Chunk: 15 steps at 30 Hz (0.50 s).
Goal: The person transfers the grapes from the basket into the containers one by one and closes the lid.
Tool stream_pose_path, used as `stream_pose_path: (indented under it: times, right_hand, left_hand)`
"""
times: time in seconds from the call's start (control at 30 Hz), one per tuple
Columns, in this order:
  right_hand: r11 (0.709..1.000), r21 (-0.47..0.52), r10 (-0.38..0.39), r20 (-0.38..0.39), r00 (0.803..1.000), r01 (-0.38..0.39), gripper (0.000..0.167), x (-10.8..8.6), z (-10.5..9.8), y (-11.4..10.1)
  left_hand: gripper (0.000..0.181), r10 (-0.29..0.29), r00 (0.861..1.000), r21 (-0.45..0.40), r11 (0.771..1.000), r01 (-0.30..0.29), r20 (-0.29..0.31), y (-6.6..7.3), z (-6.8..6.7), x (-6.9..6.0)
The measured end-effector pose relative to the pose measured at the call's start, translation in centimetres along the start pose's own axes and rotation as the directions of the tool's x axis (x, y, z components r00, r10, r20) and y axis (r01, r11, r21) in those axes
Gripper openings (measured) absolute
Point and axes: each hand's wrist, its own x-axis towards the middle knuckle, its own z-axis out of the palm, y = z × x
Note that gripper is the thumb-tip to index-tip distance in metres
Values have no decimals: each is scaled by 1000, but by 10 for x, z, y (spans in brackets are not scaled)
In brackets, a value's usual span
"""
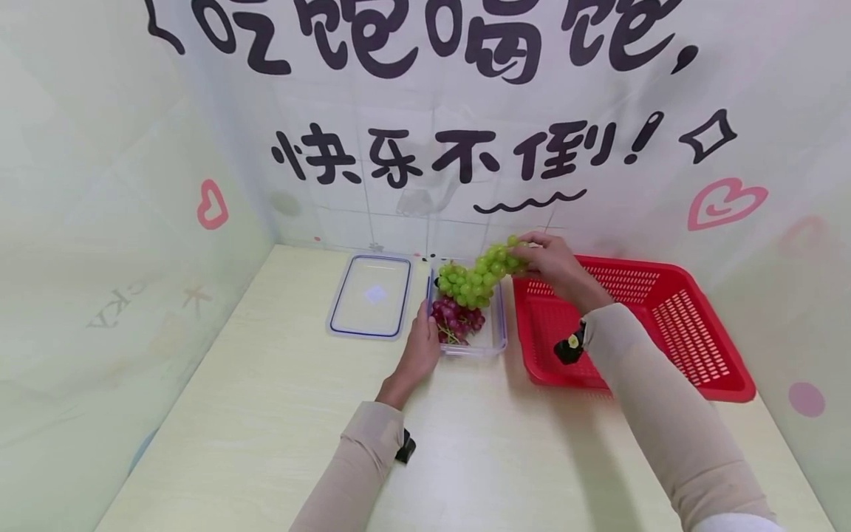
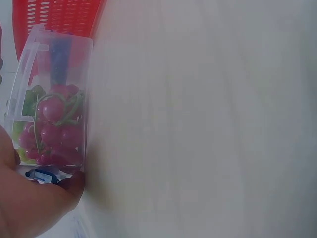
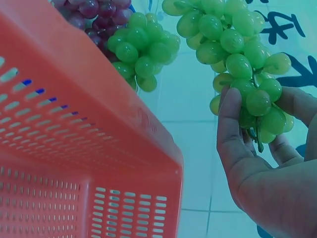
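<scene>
Green grapes [image 1: 488,272] hang from my right hand [image 1: 555,266], whose fingers and thumb pinch one end of the bunch; in the right wrist view the hand [image 3: 272,153] grips the grapes [image 3: 257,99] near the stem. The bunch's other end is over a clear container [image 1: 492,336]. Red grapes [image 1: 455,321] lie inside the container, and more green ones show through its wall in the left wrist view. My left hand [image 1: 420,343] rests against the container's left side; in the left wrist view its fingers [image 2: 74,186] touch the container's end [image 2: 74,49].
A red perforated basket [image 1: 691,332] stands to the container's right, under my right forearm. A clear lid with a blue rim [image 1: 371,295] lies flat to the left. Behind the table hangs a white printed cloth [image 1: 399,96].
</scene>
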Motion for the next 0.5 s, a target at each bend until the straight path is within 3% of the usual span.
stream_pose_path:
  times: [0.5]
  right_hand:
    - [994, -108, -4, 107, 994, 16, 30, 2, 24, 8]
  left_hand:
    - [54, -10, 1000, -7, 1000, 11, 4, 0, 0, 0]
